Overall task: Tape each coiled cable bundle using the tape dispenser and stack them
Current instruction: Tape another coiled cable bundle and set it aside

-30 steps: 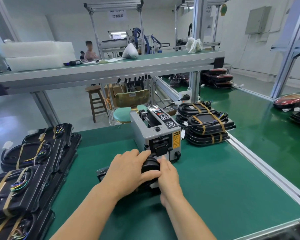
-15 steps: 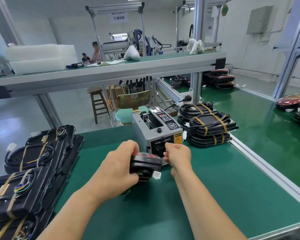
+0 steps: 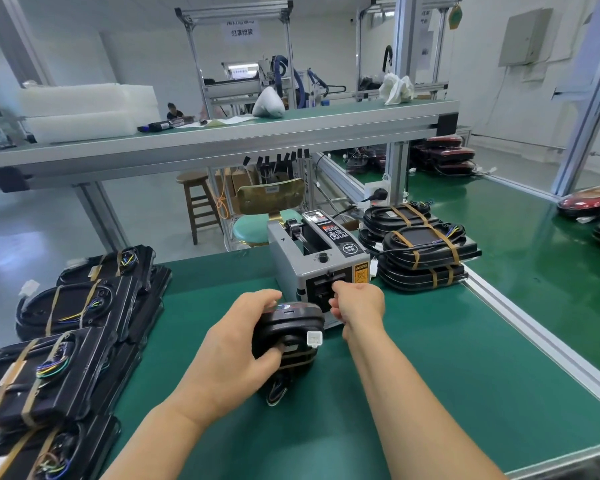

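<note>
While the left hand [image 3: 232,355] grips the black cable bundle [image 3: 291,327], fingers curled over its top edge and thumb pressed into its near face, the bundle stands on edge above the green surface [image 3: 430,375], its white connector [image 3: 314,338] poking out toward the right hand [image 3: 361,303]. That hand sits just beyond the bundle, knuckles up, fingers curled tight at the front mouth of the tape dispenser [image 3: 312,258]; whether they pinch tape, I cannot tell. Both forearms reach straight forward. Taped bundles [image 3: 426,251] are stacked well right of the right fingers, more bundles [image 3: 66,306] well left of the left fingers.
</note>
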Motion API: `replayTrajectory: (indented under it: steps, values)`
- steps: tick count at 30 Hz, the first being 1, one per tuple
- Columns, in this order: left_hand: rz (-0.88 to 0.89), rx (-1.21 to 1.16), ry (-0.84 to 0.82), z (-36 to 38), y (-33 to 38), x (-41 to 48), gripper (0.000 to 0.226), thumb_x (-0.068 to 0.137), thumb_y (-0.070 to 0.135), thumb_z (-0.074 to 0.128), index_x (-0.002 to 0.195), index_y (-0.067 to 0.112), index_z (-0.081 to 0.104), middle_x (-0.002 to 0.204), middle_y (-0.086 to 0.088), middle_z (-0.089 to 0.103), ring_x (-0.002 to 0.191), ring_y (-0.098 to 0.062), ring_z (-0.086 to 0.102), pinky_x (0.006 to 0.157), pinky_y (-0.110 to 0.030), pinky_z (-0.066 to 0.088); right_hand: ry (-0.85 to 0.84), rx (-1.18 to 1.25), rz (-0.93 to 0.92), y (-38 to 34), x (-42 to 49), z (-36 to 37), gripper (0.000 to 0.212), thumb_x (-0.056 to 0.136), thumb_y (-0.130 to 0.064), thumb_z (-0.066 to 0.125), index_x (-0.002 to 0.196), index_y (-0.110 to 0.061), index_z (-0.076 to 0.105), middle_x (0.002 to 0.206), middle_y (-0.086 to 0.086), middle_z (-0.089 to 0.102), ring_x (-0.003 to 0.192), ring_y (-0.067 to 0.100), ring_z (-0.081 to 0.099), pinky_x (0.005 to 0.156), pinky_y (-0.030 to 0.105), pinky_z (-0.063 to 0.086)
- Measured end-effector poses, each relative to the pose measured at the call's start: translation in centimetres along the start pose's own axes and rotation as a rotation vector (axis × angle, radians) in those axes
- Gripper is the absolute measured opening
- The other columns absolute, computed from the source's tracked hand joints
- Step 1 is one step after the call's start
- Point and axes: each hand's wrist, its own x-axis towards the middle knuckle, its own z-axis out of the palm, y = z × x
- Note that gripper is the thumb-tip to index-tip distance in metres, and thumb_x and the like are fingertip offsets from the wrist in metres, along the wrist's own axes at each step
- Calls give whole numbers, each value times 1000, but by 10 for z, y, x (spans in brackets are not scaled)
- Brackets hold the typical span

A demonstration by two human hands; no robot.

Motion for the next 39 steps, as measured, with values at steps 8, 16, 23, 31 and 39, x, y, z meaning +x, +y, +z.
replayTrajectory:
  steps: [8,16,23,31,39]
  values:
    - [-5,-40,114,6,-6,-4,66,76,2,76,122,43,50,116,19,59,110,-5,58,92,-8,40,-34,130,47,7,-2,-8,9,87,-3,63,79,-5,65,62,4,63,49,12,54,45,20,46]
    - [13,-58,120,8,-6,-3,60,74,13,70,120,45,50,116,19,60,109,-6,59,92,-10,40,-35,122,28,-1,0,-4,17,90,-5,66,74,-5,62,63,7,62,46,12,53,41,18,47]
    - [26,-53,129,9,-7,-5,63,75,9,72,120,47,50,116,19,59,110,-6,58,92,-8,40,0,86,61,-2,0,0,17,84,-3,65,68,-7,63,49,1,61,42,10,51,41,20,44]
    - [76,-6,192,15,-5,-5,71,74,-3,74,120,45,48,116,27,55,110,-1,56,94,-6,36,-26,207,66,0,-12,-3,24,82,-4,65,60,-11,58,45,-4,53,38,7,41,41,18,38]
    - [23,-1,348,32,-5,-12,71,70,4,85,126,29,48,122,15,60,106,5,55,96,-2,33,-305,330,-55,-19,-83,-20,27,78,0,70,55,-14,67,52,-7,60,43,-1,54,39,9,39]
